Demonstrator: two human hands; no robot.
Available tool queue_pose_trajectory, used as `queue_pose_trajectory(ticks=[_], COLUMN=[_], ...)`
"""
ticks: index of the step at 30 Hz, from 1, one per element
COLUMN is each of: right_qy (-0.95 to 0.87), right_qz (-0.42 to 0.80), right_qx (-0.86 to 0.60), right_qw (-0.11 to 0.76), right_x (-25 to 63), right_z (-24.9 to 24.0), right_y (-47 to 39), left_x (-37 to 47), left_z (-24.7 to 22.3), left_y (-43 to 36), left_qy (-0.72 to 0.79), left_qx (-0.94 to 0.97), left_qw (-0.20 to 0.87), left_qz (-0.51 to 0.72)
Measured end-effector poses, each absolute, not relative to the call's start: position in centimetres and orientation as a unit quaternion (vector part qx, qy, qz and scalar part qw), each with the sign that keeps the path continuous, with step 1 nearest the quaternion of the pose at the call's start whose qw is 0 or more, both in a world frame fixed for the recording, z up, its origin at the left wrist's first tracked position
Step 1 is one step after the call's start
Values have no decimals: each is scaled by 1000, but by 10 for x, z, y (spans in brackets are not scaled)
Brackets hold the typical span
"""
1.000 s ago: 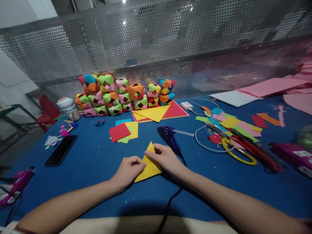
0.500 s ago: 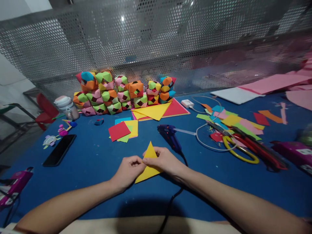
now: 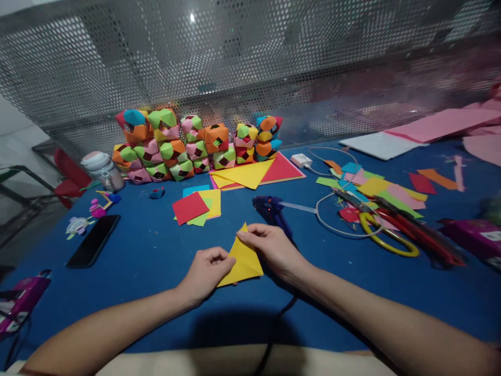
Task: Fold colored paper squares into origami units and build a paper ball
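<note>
A folded piece of yellow paper (image 3: pixel 246 262), roughly triangular, is held between both hands just over the blue table. My left hand (image 3: pixel 206 271) pinches its left edge, thumb on top and the other fingers partly beneath. My right hand (image 3: pixel 274 248) grips it near the upper tip between thumb and fingers. Behind my right hand lies a blue hot glue gun (image 3: pixel 274 211) with a clear glue stick in its back. Left of it is a small stack of coloured paper squares (image 3: pixel 191 209), a red one on top.
Folded paper modules (image 3: pixel 172 151) are stacked along the perforated metal panel (image 3: pixel 235 62). Yellow-handled scissors (image 3: pixel 387 240), a red cutter and paper scraps (image 3: pixel 371 188) lie at right. A phone (image 3: pixel 94 241) and a jar (image 3: pixel 104 169) are at left.
My right hand has slid up to the tip of the yellow paper, and more of the paper's face shows. My left hand keeps its pinch at the left edge.
</note>
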State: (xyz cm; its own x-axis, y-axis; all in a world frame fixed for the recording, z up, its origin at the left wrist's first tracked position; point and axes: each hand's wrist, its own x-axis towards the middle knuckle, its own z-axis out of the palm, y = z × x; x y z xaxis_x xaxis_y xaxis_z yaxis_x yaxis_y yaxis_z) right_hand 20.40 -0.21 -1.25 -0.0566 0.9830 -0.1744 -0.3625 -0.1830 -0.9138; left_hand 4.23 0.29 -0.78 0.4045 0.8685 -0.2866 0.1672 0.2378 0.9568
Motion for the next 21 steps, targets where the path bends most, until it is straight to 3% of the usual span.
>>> queue_pose_trajectory(ticks=[8, 12, 15, 21], right_qy=[-417, -425, -382, -471], right_qz=[540, 455, 466, 530], right_qx=[-483, -507, -494, -479], right_qw=[549, 596, 626, 517], right_x=[206, 215, 221, 211], right_z=[-10, -10, -10, -8], right_y=[-1, 5, 9, 1], left_x=[43, 42, 42, 40], left_z=[-8, -7, -7, -10], left_y=[3, 1, 1, 2], left_qy=[465, 480, 484, 462], left_qx=[547, 580, 573, 544], left_qw=[640, 594, 594, 639], left_qz=[274, 283, 291, 286])
